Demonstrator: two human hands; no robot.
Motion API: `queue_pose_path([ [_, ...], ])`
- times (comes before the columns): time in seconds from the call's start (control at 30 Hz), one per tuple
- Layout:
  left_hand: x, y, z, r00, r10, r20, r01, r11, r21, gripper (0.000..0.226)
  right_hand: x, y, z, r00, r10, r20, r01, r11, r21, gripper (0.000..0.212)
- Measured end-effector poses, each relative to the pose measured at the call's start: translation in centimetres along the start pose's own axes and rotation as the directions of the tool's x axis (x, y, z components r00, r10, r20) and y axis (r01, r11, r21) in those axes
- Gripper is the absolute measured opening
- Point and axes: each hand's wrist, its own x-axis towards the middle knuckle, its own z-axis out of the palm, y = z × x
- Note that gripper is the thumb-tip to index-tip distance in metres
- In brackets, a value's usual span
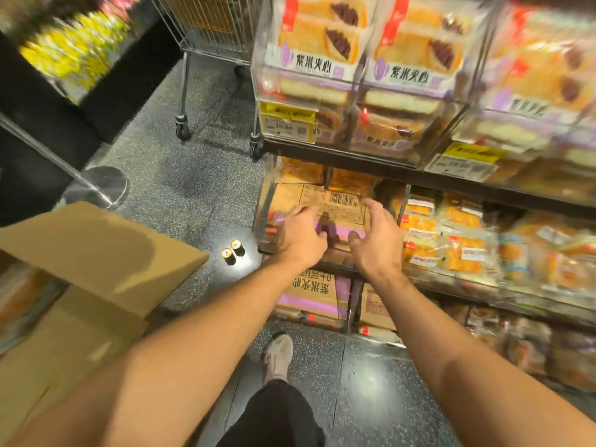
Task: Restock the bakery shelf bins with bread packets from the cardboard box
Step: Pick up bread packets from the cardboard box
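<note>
Just between both hands (338,235), box (322,201)

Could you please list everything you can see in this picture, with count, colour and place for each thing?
Bread packets: many, orange with purple labels, in clear bins on the top shelf.
Price tag: two visible, yellow and white, on the bin fronts.
Carton: one, brown with a purple band and barcode, on the middle shelf under both hands.
Small packets: many, orange-yellow, middle shelf to the right.
Lower cartons: two, brown and purple, bottom level.
Open cardboard box: one, brown, at left.
Trolley: one, grey wire, behind.
Small cylinders: two, black with yellow tops, on the floor.
Shoe: one, pale, on the floor.
Left hand: fingers curled, over the carton.
Right hand: fingers spread, over the carton.
</note>
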Motion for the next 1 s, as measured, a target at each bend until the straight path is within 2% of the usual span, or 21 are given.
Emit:
queue_pose_path([
  [0.1,-6.0,0.8,-3.3,0.995,-0.045,-0.087,0.042,0.998,-0.036,0.05,-4.7,-2.7,-4.0,0.994,-0.107,0.036,0.108,0.994,-0.025,0.064],
  [0.23,-13.7,0.4,-8.5,0.972,-0.132,-0.195,0.106,0.984,-0.141,0.052,-10.9,-6.9,-8.1,0.972,-0.222,0.074,0.22,0.975,0.027,0.057],
  [0.3,-17.3,-1.0,-10.7,0.947,-0.187,-0.261,0.141,0.973,-0.185,0.053,-13.9,-8.9,-8.9,0.953,-0.286,0.101,0.281,0.958,0.063,0.053],
  [0.43,-25.0,-5.6,-14.4,0.886,-0.349,-0.304,0.258,0.918,-0.301,0.051,-20.2,-13.1,-8.2,0.905,-0.371,0.207,0.357,0.928,0.104,0.049],
  [0.6,-34.9,-13.0,-18.8,0.75,-0.57,-0.336,0.433,0.806,-0.404,0.049,-29.4,-18.2,-4.0,0.832,-0.441,0.337,0.402,0.898,0.18,0.048],
  [0.7,-41.4,-18.0,-21.4,0.675,-0.651,-0.348,0.458,0.739,-0.494,0.049,-35.8,-21.0,-0.2,0.779,-0.456,0.43,0.424,0.889,0.174,0.049],
  [0.77,-46.1,-21.7,-23.3,0.642,-0.684,-0.347,0.466,0.707,-0.532,0.051,-40.6,-23.0,2.8,0.727,-0.467,0.503,0.438,0.88,0.185,0.049],
  [0.9,-54.6,-30.3,-26.4,0.611,-0.716,-0.339,0.533,0.688,-0.492,0.049,-49.7,-27.3,8.9,0.621,-0.486,0.615,0.476,0.857,0.197,0.048],
  [1.0,-59.3,-36.5,-27.3,0.546,-0.768,-0.334,0.597,0.637,-0.488,0.049,-55.1,-29.7,13.5,0.558,-0.458,0.692,0.456,0.866,0.205,0.048],
])
